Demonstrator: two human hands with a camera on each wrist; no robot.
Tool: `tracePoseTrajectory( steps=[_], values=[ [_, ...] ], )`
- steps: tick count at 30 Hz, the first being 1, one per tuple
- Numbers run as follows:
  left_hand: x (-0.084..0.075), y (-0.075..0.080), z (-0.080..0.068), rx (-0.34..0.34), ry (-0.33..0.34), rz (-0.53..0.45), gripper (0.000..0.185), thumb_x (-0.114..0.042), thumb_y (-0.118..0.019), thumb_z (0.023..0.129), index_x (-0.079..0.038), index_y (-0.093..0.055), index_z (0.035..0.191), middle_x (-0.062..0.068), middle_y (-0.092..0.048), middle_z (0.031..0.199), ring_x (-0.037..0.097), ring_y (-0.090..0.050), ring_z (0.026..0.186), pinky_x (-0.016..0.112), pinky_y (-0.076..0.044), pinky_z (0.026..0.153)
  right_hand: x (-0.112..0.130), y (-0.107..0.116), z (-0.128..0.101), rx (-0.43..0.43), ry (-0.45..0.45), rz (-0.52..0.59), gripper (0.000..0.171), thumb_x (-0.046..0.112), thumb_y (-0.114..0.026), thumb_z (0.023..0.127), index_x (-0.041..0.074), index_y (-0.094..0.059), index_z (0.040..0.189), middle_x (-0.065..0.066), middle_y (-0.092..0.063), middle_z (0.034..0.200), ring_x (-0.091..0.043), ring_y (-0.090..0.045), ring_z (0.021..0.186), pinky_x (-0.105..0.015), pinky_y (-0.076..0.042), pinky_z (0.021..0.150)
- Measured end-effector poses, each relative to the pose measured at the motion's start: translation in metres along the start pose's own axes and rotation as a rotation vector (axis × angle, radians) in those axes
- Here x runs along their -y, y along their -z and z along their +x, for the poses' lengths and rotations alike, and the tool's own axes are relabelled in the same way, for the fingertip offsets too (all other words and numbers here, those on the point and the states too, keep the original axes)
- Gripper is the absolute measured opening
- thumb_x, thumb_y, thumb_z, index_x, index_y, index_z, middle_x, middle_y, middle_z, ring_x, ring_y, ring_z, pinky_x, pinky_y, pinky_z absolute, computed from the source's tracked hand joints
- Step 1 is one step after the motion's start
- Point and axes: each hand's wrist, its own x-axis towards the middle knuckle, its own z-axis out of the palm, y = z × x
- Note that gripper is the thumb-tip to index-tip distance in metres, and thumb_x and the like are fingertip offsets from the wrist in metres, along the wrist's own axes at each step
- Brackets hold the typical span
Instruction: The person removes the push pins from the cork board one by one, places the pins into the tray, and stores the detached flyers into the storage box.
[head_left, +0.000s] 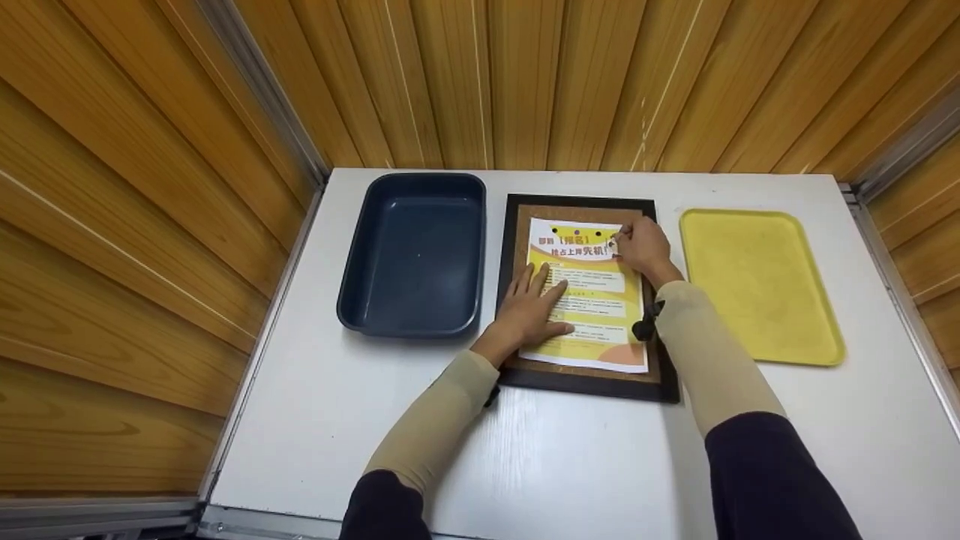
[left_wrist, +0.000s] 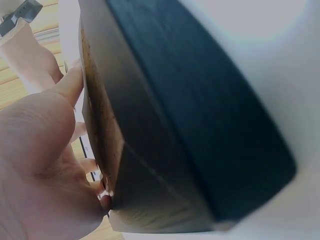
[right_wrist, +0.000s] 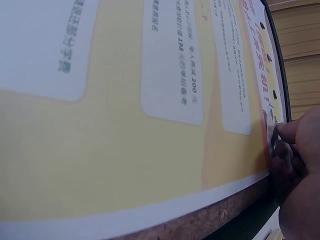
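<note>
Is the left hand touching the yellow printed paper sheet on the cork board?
Touching. The head view shows the left hand lying flat on the yellow printed paper sheet.

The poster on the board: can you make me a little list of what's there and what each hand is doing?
poster: yellow and white sheet lying on a cork board with a black frame
left hand: flat on the poster, fingers straight
right hand: fingers pinch a small pin near the poster's top right corner
other pins: two dark ones along the top edge
left of board: dark blue tray
right of board: yellow tray
table: white
</note>
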Motion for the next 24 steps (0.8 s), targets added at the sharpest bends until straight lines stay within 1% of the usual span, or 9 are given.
tracePoseTrajectory(
  steps=[5, 10, 13, 17, 20, 24],
  values=[
    [0.0, -0.001, -0.001, -0.009, 0.001, 0.014, 0.085, -0.07, -0.055, 0.1, -0.031, -0.027, 0.17, 0.013, -0.006, 0.178, 0.038, -0.001, 0.163, 0.052, -0.01, 0.13, -0.002, 0.001, -0.003, 0.006, -0.01, 0.039, 0.023, 0.011, -0.052, 0.106, -0.007, -0.064, 0.114, -0.025, -0.064, 0.117, -0.038, -0.06, 0.106, -0.054, -0.049, 0.094],
    [-0.001, -0.002, 0.0, -0.002, -0.002, 0.013, 0.085, -0.071, -0.054, 0.1, -0.031, -0.026, 0.17, 0.013, -0.005, 0.178, 0.038, 0.0, 0.163, 0.051, -0.008, 0.13, -0.006, 0.0, -0.007, 0.017, -0.006, 0.089, 0.022, 0.012, -0.054, 0.107, -0.006, -0.062, 0.117, -0.023, -0.061, 0.115, -0.037, -0.058, 0.105, -0.051, -0.048, 0.092],
    [0.001, -0.002, 0.003, 0.0, 0.0, 0.015, 0.086, -0.071, -0.053, 0.1, -0.031, -0.025, 0.171, 0.012, -0.004, 0.178, 0.037, 0.001, 0.163, 0.051, -0.007, 0.131, -0.009, 0.002, -0.008, 0.024, 0.002, 0.135, 0.02, 0.012, -0.054, 0.108, -0.004, -0.061, 0.118, -0.021, -0.06, 0.115, -0.034, -0.057, 0.104, -0.046, -0.048, 0.089],
    [0.004, -0.001, 0.005, -0.008, 0.002, 0.008, 0.085, -0.071, -0.054, 0.1, -0.031, -0.026, 0.17, 0.013, -0.005, 0.178, 0.038, 0.001, 0.163, 0.052, -0.009, 0.13, -0.014, 0.008, -0.012, 0.023, 0.036, 0.213, 0.017, 0.012, -0.057, 0.109, -0.003, -0.062, 0.117, -0.02, -0.063, 0.113, -0.031, -0.064, 0.101, -0.035, -0.054, 0.08],
    [0.007, 0.0, 0.006, -0.01, -0.004, -0.001, 0.085, -0.07, -0.054, 0.101, -0.03, -0.026, 0.17, 0.014, -0.005, 0.178, 0.038, 0.0, 0.163, 0.052, -0.009, 0.13, -0.021, 0.018, -0.017, -0.032, 0.075, 0.229, 0.016, 0.011, -0.06, 0.108, -0.004, -0.064, 0.113, -0.019, -0.065, 0.108, -0.028, -0.065, 0.096, -0.028, -0.052, 0.075],
    [0.012, 0.002, 0.005, -0.013, -0.002, -0.007, 0.085, -0.07, -0.054, 0.101, -0.029, -0.027, 0.17, 0.014, -0.005, 0.178, 0.039, 0.0, 0.163, 0.052, -0.01, 0.13, -0.032, 0.038, -0.02, -0.139, 0.11, 0.195, 0.017, 0.01, -0.064, 0.105, -0.006, -0.068, 0.109, -0.017, -0.065, 0.1, -0.02, -0.056, 0.088, -0.025, -0.043, 0.073]
  ],
)
